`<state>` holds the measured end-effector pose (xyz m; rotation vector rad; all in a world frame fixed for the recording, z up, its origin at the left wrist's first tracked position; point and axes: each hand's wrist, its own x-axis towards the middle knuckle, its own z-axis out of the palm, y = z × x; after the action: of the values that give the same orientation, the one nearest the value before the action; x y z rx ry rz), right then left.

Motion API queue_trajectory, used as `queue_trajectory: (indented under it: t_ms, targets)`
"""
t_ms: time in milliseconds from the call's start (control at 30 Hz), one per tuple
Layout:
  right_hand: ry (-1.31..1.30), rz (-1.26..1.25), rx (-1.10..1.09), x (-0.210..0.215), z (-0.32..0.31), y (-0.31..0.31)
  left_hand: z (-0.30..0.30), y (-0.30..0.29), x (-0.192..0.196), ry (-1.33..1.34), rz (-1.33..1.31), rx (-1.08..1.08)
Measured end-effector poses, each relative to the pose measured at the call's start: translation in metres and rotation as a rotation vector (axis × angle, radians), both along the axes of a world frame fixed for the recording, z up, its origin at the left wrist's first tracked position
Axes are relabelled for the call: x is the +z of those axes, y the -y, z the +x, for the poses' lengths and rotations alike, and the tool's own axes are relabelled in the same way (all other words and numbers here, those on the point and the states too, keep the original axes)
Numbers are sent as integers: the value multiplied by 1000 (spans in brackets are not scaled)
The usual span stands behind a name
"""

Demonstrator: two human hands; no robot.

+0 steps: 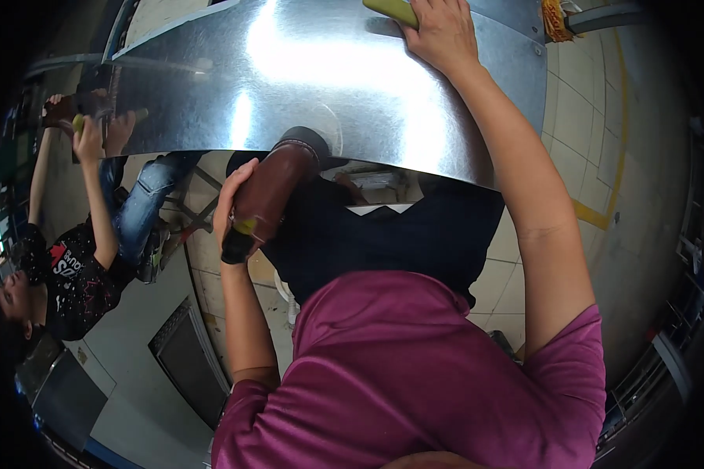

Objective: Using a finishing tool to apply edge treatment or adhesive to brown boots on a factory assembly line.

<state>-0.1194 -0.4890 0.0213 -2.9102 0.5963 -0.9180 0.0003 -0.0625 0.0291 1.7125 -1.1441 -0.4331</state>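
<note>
My left hand (233,191) is wrapped round a brown leather boot (278,184), tilted above my lap at the near edge of the metal table. The boot's dark, wide end overlaps the table edge; its black end points down toward my forearm. A small yellow-green patch shows near that black end. At the far side of the table, my right hand (446,35) is closed on a long olive-green piece (393,9), flat with a rounded shape. My right fingertips run out at the top of the picture, so part of the grip is hidden.
The shiny metal table (188,102) reflects bright light. On the left, a co-worker (74,266) in a black printed shirt and jeans holds another brown boot (59,113) and a yellow-green piece (78,123). Orange-yellow strands (555,19) hang beyond the table's right corner. Tiled floor (575,117) lies right.
</note>
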Motion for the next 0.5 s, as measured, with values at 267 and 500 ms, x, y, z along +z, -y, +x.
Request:
queue_trajectory:
  t_ms: [267, 500]
  targets:
    - [-48, 69, -27, 6, 2, 0, 12, 5, 6, -327, -55, 23]
    - [-57, 90, -50, 11, 6, 1, 13, 7, 4, -325, -80, 40]
